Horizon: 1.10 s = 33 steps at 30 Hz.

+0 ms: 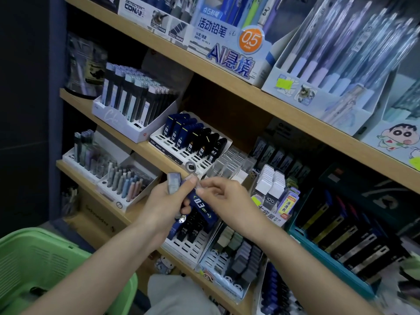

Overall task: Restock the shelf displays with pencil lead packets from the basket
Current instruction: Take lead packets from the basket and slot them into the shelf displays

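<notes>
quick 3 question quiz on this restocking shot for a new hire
1. True or false: the green basket is at the lower left of the view.
2. The blue packet pinched by the right hand reads: A 0.3, B 0.7, C 0.9?
3. Which hand grips the grey-capped packet?
Key: 1 true; 2 A; 3 the left hand.

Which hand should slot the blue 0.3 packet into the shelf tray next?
Probably the right hand: its fingers pinch the blue 0.3 packet below the 0.3 tray; the left hand is busy gripping the spare packets.
</notes>
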Tool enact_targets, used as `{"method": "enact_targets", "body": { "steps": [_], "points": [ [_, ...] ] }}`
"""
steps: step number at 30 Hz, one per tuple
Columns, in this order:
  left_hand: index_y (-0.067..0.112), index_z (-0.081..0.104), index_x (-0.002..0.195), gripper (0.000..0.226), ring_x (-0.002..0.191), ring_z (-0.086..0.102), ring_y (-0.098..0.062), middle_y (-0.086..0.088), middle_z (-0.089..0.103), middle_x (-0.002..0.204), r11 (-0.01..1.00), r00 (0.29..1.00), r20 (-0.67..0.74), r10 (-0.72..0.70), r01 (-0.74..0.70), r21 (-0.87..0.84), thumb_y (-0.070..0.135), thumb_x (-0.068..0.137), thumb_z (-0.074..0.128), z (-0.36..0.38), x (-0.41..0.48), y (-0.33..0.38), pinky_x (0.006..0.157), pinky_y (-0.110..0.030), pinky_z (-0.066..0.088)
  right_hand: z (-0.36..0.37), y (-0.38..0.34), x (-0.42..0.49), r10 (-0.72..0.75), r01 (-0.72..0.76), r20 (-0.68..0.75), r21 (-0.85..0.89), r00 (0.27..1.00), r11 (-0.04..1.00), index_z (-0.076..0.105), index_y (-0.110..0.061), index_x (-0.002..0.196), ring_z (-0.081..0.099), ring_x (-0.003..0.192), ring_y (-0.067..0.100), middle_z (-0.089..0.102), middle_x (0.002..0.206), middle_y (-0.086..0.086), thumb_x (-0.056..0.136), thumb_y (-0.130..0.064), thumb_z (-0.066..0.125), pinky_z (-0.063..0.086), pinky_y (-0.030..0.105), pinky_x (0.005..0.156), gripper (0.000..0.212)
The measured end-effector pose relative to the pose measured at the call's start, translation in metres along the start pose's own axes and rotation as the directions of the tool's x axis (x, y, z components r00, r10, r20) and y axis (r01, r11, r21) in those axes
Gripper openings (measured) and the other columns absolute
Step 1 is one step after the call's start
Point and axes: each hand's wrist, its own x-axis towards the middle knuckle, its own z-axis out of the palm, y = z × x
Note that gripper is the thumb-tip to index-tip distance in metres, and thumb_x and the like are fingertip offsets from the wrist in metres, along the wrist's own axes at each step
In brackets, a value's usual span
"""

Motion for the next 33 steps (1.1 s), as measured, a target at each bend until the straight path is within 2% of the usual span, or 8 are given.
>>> {"method": "enact_targets", "body": {
  "steps": [4, 7, 10, 13, 16, 22, 28, 33],
  "points": [
    [0.010, 0.069, 0.090, 0.021, 0.042, 0.038, -0.006, 0.003, 0.042, 0.052, 1.000, 1.000, -0.012, 0.025, -0.025, 0.002, 0.029, 0.089, 0.062, 0.002, -0.004, 0.005, 0.039, -0.013, 0.032, -0.003, 0.003, 0.005, 0.027, -0.042, 0.085, 0.171, 0.996, 0.984, 0.068, -0.017, 0.105, 0.055, 0.064, 0.004, 0.062, 0.077, -0.006, 0.091, -0.023, 0.063, 0.047, 0.023, 0.066, 0.017],
    [0.013, 0.069, 0.092, 0.014, 0.041, 0.038, -0.006, 0.003, 0.042, 0.052, 1.000, 0.999, -0.017, 0.029, -0.029, -0.009, 0.025, 0.090, 0.061, 0.005, -0.008, 0.007, 0.037, -0.013, 0.031, -0.009, 0.003, 0.002, 0.036, -0.064, 0.105, 0.277, 0.994, 0.959, 0.068, -0.016, 0.096, 0.054, 0.056, 0.001, 0.062, 0.072, -0.003, 0.089, -0.017, 0.065, 0.046, 0.014, 0.058, 0.007],
    [0.009, 0.063, 0.084, 0.017, 0.042, 0.038, -0.007, 0.003, 0.044, 0.051, 1.000, 1.000, -0.008, 0.006, -0.006, -0.013, 0.025, 0.090, 0.060, 0.006, -0.010, 0.007, 0.040, -0.013, 0.033, -0.016, 0.004, 0.000, 0.092, -0.103, 0.047, 0.358, 0.995, 0.928, 0.063, -0.010, 0.096, 0.064, 0.065, 0.004, 0.066, 0.080, -0.001, 0.091, -0.013, 0.061, 0.051, 0.017, 0.063, 0.007],
    [0.013, 0.057, 0.077, 0.019, 0.044, 0.038, -0.008, 0.003, 0.042, 0.053, 1.000, 1.000, -0.017, -0.017, 0.017, -0.006, 0.028, 0.089, 0.061, 0.003, -0.011, 0.009, 0.044, -0.015, 0.035, -0.029, 0.010, 0.002, 0.102, -0.042, -0.171, 0.324, 0.980, 0.945, 0.054, -0.016, 0.095, 0.067, 0.087, 0.009, 0.068, 0.099, 0.003, 0.091, -0.016, 0.060, 0.054, 0.026, 0.085, 0.007],
    [0.016, 0.055, 0.079, 0.017, 0.046, 0.038, -0.009, 0.003, 0.040, 0.055, 1.000, 0.999, -0.039, -0.022, 0.023, 0.015, 0.028, 0.090, 0.060, -0.001, -0.009, 0.010, 0.042, -0.014, 0.034, -0.044, 0.019, 0.006, -0.007, 0.074, -0.431, 0.139, 0.902, 0.988, 0.047, -0.022, 0.092, 0.059, 0.070, -0.009, 0.066, 0.092, -0.004, 0.092, -0.014, 0.060, 0.046, 0.009, 0.062, 0.015],
    [0.015, 0.055, 0.078, 0.017, 0.047, 0.037, -0.010, 0.000, 0.040, 0.058, 1.000, 0.999, -0.031, -0.011, 0.011, 0.019, 0.025, 0.091, 0.059, 0.003, -0.009, 0.010, 0.041, -0.013, 0.034, -0.059, 0.045, 0.025, -0.082, 0.116, -0.659, 0.009, 0.748, 0.993, 0.039, -0.020, 0.108, 0.061, 0.083, 0.003, 0.058, 0.090, -0.008, 0.090, -0.005, 0.061, 0.047, 0.008, 0.066, 0.032],
    [0.017, 0.055, 0.078, 0.018, 0.047, 0.037, -0.010, 0.000, 0.040, 0.059, 0.998, 1.000, -0.020, -0.012, 0.014, 0.058, 0.027, 0.091, 0.059, 0.003, -0.006, 0.007, 0.044, -0.015, 0.033, -0.066, 0.057, 0.046, -0.065, 0.015, -0.650, -0.081, 0.757, 0.997, 0.042, -0.017, 0.098, 0.060, 0.086, 0.019, 0.060, 0.087, 0.003, 0.097, -0.017, 0.053, 0.053, 0.043, 0.079, 0.011],
    [0.017, 0.055, 0.078, 0.017, 0.048, 0.036, -0.010, -0.001, 0.040, 0.060, 0.999, 1.000, -0.019, -0.020, 0.021, 0.048, 0.027, 0.092, 0.059, 0.002, -0.004, 0.005, 0.042, -0.014, 0.032, -0.065, 0.059, 0.057, -0.024, -0.019, -0.633, -0.061, 0.773, 0.998, 0.044, -0.021, 0.099, 0.059, 0.099, 0.029, 0.061, 0.103, 0.015, 0.099, -0.030, 0.048, 0.051, 0.048, 0.087, 0.009]
  ]
}}
